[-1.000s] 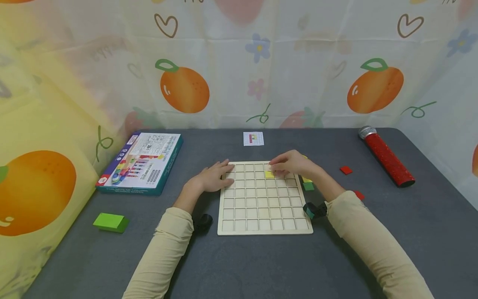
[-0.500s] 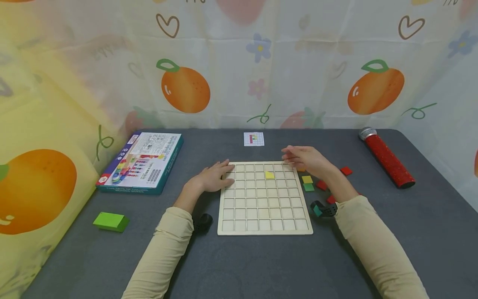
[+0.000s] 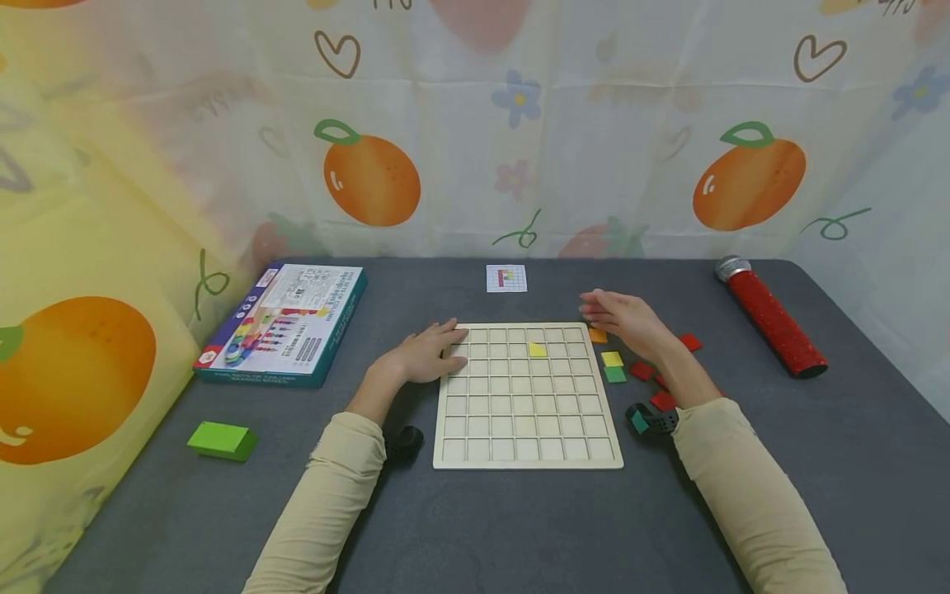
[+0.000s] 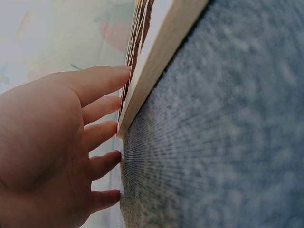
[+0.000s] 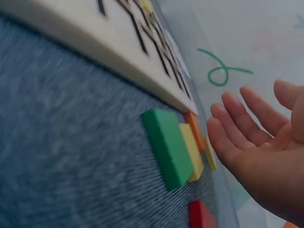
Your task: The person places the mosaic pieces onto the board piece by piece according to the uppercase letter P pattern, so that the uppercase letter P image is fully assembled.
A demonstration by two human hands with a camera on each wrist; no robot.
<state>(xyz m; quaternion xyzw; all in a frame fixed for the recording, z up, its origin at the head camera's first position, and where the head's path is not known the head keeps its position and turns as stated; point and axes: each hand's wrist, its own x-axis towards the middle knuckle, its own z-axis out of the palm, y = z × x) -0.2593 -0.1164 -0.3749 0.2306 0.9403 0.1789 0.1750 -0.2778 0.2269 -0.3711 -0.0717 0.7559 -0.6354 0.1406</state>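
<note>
While the left hand (image 3: 423,356) lies flat, fingers straight, against the wooden grid board's (image 3: 527,429) left edge, the right hand (image 3: 627,320) hovers empty, fingers loosely spread, above an orange tile (image 3: 597,336). One yellow tile (image 3: 537,350) sits in the grid. Right wrist view alone shows the green tile (image 5: 166,147) touching a second yellow tile (image 5: 192,151); left wrist view alone shows fingertips (image 4: 121,71) meeting the board rim.

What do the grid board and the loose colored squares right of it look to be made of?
Grid board: likely pale unfinished wood or plywood, matte, with thin cut dividers and a thick light edge in the wrist views. Colored squares, such as the green square: thick flat tiles with an even matte color; painted wood or foam, I can't tell which.
</note>
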